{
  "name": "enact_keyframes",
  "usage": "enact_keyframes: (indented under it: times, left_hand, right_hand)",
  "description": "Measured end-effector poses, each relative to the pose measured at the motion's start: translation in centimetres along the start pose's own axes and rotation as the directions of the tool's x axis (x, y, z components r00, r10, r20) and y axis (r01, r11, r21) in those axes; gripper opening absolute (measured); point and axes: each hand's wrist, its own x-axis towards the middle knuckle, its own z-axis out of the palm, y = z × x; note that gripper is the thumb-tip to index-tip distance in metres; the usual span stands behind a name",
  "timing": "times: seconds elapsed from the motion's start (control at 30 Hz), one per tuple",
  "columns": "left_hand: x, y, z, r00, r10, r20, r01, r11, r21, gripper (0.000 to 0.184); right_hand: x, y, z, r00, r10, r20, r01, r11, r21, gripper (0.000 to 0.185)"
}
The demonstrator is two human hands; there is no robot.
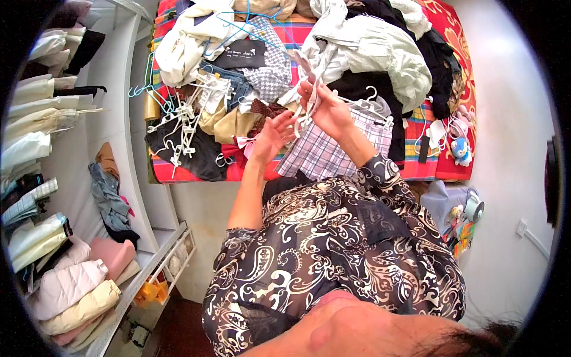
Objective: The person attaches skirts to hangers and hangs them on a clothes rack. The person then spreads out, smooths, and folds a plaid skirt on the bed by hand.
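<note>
Over the bed's front edge, my right hand (330, 110) is raised, its fingers closed around a long pale strip of cloth (304, 61), like a sash or strap. The strip's upper end sticks up past my fingers, and its loose ends dangle between my hands. To the left, my left hand (275, 134) is open, fingers stretched towards the dangling ends; whether they touch cannot be made out. Below my right hand lies a pink-and-white plaid skirt (321, 152) with a white clip hanger (375, 104). A pink bow (245, 144) lies beside my left hand.
Piled clothes cover the bed (199, 169), among them a white garment (386, 56) and blue hangers (247, 27). White clip hangers (184, 122) lie tangled at left. An open wardrobe (122, 77) with hanging clothes stands left. A blue plush toy (461, 152) sits right.
</note>
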Motion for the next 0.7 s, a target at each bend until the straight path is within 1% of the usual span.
enact_keyframes:
  times: [0.03, 0.07, 0.1, 0.13, 0.2, 0.27, 0.3, 0.33, 0.4, 0.43, 0.47, 0.5, 0.53, 0.57, 0.63, 0.67, 0.7]
  left_hand:
    - [0.2, -0.3, 0.3, 0.998, -0.062, -0.007, 0.062, 0.968, 0.245, 0.047]
    - [0.4, -0.8, 0.8, 0.992, -0.121, -0.029, 0.120, 0.873, 0.473, 0.046]
    - [1.0, -2.7, -1.0, 0.998, -0.063, 0.024, 0.031, 0.748, 0.663, 0.037]
    - [0.9, -3.4, -0.1, 1.000, -0.021, 0.013, 0.008, 0.784, 0.620, 0.026]
    - [0.6, -3.9, -1.0, 0.986, 0.147, -0.078, -0.037, 0.648, 0.761, 0.024]
    - [-0.8, -3.7, -2.1, 0.923, 0.284, -0.260, -0.038, 0.738, 0.674, 0.023]
    - [-1.4, -2.9, -1.5, 0.908, 0.287, -0.307, -0.025, 0.766, 0.643, 0.021]
    - [-1.4, -2.5, -1.7, 0.909, 0.312, -0.278, -0.098, 0.806, 0.584, 0.016]
    - [-2.0, -1.8, -1.3, 0.924, 0.220, -0.312, -0.085, 0.915, 0.394, 0.015]
    - [-1.9, -1.4, -0.6, 0.946, 0.204, -0.252, -0.115, 0.938, 0.326, 0.017]
    - [-1.8, -1.1, -0.5, 0.959, 0.184, -0.217, -0.107, 0.940, 0.323, 0.019]
    - [-1.7, -0.5, 0.5, 0.962, 0.166, -0.218, -0.090, 0.943, 0.320, 0.020]
    - [-1.6, -0.1, 1.3, 0.964, 0.148, -0.219, -0.073, 0.946, 0.317, 0.021]
    - [-1.7, -0.1, 1.6, 0.964, 0.146, -0.224, -0.068, 0.944, 0.323, 0.021]
    - [-1.0, -0.5, 2.2, 0.975, 0.205, -0.084, -0.109, 0.777, 0.620, 0.026]
    - [-0.9, -0.7, 2.4, 0.977, 0.196, -0.078, -0.105, 0.775, 0.624, 0.026]
    - [-0.8, -0.9, 2.5, 0.981, 0.179, -0.073, -0.082, 0.726, 0.682, 0.027]
  right_hand:
    - [-0.1, 0.6, -1.8, 1.000, 0.001, -0.004, -0.001, 1.000, 0.007, 0.037]
    - [-0.3, 1.2, -3.4, 1.000, 0.002, -0.008, -0.002, 1.000, 0.014, 0.038]
    - [-0.8, 1.6, -4.7, 0.998, -0.023, -0.061, 0.020, 0.998, -0.053, 0.038]
    - [-1.3, 1.9, -5.8, 0.991, -0.057, -0.118, 0.039, 0.988, -0.150, 0.038]
    - [-2.8, 2.4, -8.0, 0.942, -0.138, -0.308, 0.020, 0.934, -0.357, 0.037]
    - [-4.7, 2.9, -12.2, 0.845, -0.090, -0.527, -0.189, 0.871, -0.453, 0.033]
    - [-5.7, 2.8, -13.3, 0.816, -0.094, -0.570, -0.279, 0.800, -0.531, 0.026]
    - [-6.8, 2.6, -14.3, 0.849, -0.083, -0.522, -0.334, 0.682, -0.651, 0.025]
    - [-8.8, 2.1, -15.5, 0.769, 0.078, -0.634, -0.555, 0.572, -0.604, 0.024]
    - [-9.3, 1.6, -16.6, 0.773, 0.065, -0.631, -0.570, 0.508, -0.646, 0.028]
    - [-9.8, 1.7, -17.5, 0.770, 0.073, -0.634, -0.574, 0.514, -0.638, 0.028]
    - [-10.0, 1.7, -17.6, 0.866, -0.092, -0.492, -0.426, 0.381, -0.820, 0.031]
    - [-10.0, 1.5, -16.1, 0.925, -0.226, -0.306, -0.260, 0.209, -0.943, 0.035]
    - [-9.7, 1.4, -14.6, 0.948, -0.165, -0.274, -0.242, 0.187, -0.952, 0.048]
    - [-8.2, 1.7, -10.9, 0.996, -0.061, -0.063, -0.055, 0.129, -0.990, 0.062]
    - [-7.4, 2.6, -9.7, 1.000, 0.011, -0.011, -0.013, 0.203, -0.979, 0.070]
    - [-6.5, 3.4, -8.6, 0.988, -0.025, 0.150, 0.152, 0.161, -0.975, 0.069]
